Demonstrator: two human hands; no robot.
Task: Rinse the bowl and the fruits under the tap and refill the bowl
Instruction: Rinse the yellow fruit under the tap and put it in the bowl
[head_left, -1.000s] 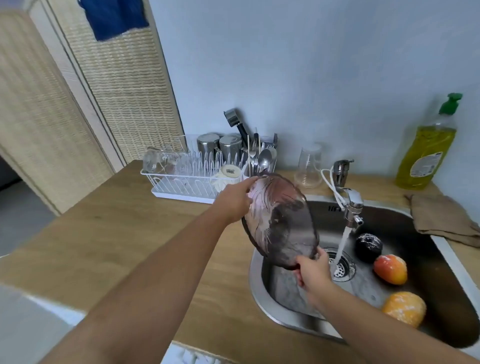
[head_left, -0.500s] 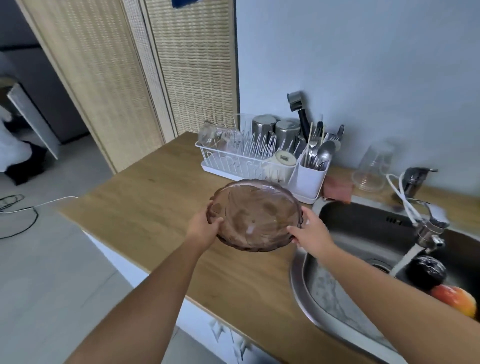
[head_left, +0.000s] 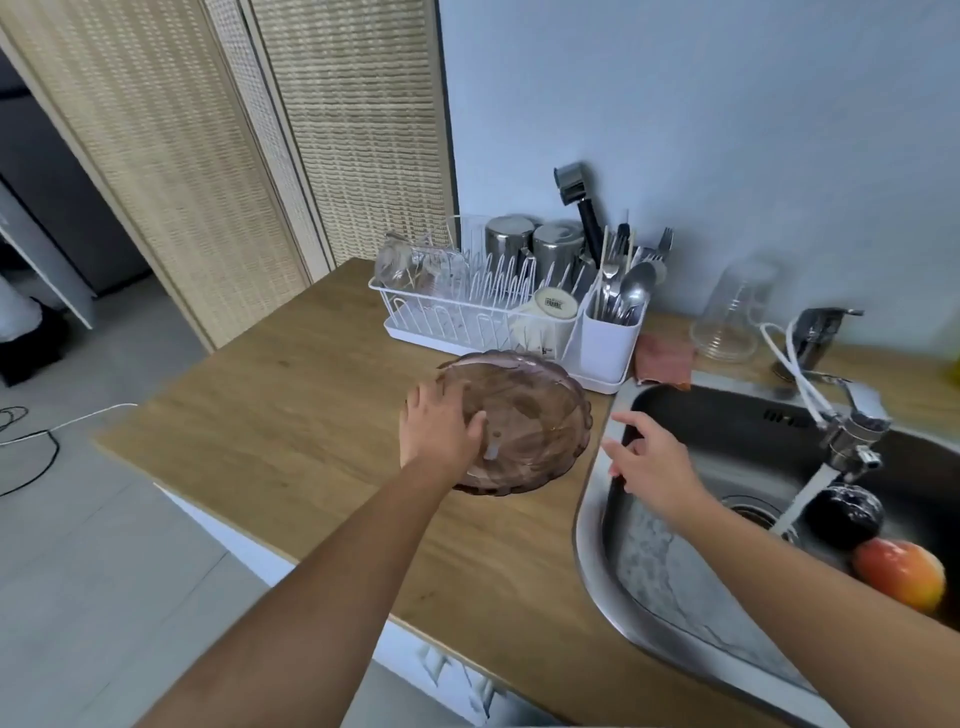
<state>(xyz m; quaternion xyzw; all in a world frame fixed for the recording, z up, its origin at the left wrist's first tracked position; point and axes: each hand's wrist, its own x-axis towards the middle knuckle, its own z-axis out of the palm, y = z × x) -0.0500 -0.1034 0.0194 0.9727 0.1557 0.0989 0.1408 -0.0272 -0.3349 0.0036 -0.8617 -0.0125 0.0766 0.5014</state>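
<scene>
The brown glass bowl (head_left: 524, 421) sits upright on the wooden counter (head_left: 291, 421), just left of the sink. My left hand (head_left: 441, 431) holds its near left rim, thumb inside. My right hand (head_left: 641, 457) hovers with spread fingers over the sink's left edge, holding nothing. Water runs from the tap (head_left: 852, 426) into the steel sink (head_left: 670, 561). A dark round fruit (head_left: 844, 514) lies under the stream, with a red-yellow fruit (head_left: 901, 571) beside it at the right edge.
A white dish rack (head_left: 467, 312) with glasses, steel cups and a cutlery holder (head_left: 605, 338) stands behind the bowl. A pink cloth (head_left: 665, 361) and an upturned clear tumbler (head_left: 732, 317) sit by the wall. Woven screens stand at the left.
The bowl has gone from tilted over the sink to sitting on the counter. My right hand has let go of its rim and pulled back toward the sink. The view swung left.
</scene>
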